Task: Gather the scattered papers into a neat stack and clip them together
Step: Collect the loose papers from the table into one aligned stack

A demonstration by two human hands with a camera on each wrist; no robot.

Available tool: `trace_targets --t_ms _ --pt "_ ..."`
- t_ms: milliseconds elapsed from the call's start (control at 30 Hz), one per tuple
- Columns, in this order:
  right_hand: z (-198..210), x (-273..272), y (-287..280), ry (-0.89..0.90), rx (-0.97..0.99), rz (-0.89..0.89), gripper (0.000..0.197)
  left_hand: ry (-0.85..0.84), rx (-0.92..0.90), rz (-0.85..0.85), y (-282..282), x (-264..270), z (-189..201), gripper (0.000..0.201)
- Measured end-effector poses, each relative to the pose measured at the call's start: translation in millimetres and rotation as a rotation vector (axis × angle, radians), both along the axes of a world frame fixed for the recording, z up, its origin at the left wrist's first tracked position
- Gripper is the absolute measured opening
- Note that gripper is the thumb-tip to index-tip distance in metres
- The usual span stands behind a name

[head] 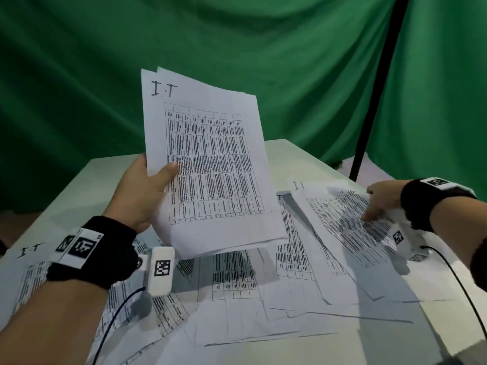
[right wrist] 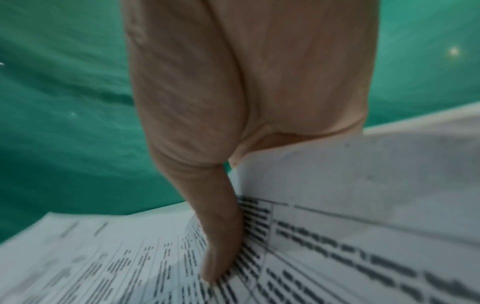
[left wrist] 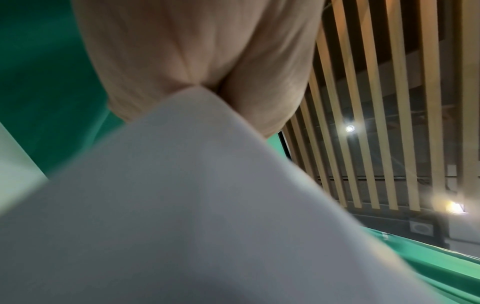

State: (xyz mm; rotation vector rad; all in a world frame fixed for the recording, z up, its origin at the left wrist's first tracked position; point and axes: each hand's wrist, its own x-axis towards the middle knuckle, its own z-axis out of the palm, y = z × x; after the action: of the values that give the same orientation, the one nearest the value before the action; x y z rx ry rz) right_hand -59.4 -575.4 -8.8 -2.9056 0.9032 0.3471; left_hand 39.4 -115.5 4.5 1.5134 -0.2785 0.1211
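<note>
My left hand (head: 147, 191) holds a bundle of printed sheets (head: 210, 164) tilted up above the table, thumb on its front face, fingers behind. In the left wrist view the bundle's blank back (left wrist: 197, 205) fills the frame below the palm (left wrist: 197, 51). My right hand (head: 379, 204) pinches one printed sheet (head: 342, 227) at the right of the table, thumb on its printed face and fingers under its raised edge. The right wrist view shows that thumb (right wrist: 221, 236) pressed on the sheet (right wrist: 337, 246). Several more printed papers (head: 237, 285) lie scattered and overlapping on the white table (head: 303, 159). No clip is visible.
A green cloth backdrop (head: 237, 48) hangs close behind the table. A black stand pole (head: 376, 88) rises at the back right. Dark cables (head: 461, 285) trail from both wrist cameras over the papers.
</note>
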Motion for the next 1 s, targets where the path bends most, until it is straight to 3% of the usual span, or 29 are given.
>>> trace_targets --t_ms 100,200,267,400,467,567,700,933,1000 --pt "7 1 -2 -0.134 0.128 -0.012 0.047 0.019 0.002 0.005 1 2 -2 0.034" --pt "22 -3 -2 -0.398 0.478 -0.036 0.016 0.019 0.021 0.021 2 3 -3 0.029" --pt "39 -1 -3 -0.517 0.675 -0.007 0.021 0.004 0.052 0.043 3 4 -5 0.029" --pt "75 2 5 -0.783 1.107 0.106 0.057 -0.03 0.09 0.077 6 3 -8 0.031" --pt "90 2 17 -0.859 1.245 0.191 0.039 -0.045 0.1 0.084 6 1 -7 0.033" --pt "100 6 42 -0.881 1.372 0.266 0.018 -0.041 0.086 0.089 5 -2 -5 0.033" --pt "86 21 80 -0.788 1.365 0.292 0.039 -0.048 0.076 0.09 0 -3 0 0.028" --pt "44 44 151 -0.641 1.497 0.254 0.029 -0.078 0.089 0.073 -1 -7 5 0.036" --pt "36 50 162 -0.614 1.528 0.226 0.035 -0.079 0.077 0.043 -2 -7 5 0.035"
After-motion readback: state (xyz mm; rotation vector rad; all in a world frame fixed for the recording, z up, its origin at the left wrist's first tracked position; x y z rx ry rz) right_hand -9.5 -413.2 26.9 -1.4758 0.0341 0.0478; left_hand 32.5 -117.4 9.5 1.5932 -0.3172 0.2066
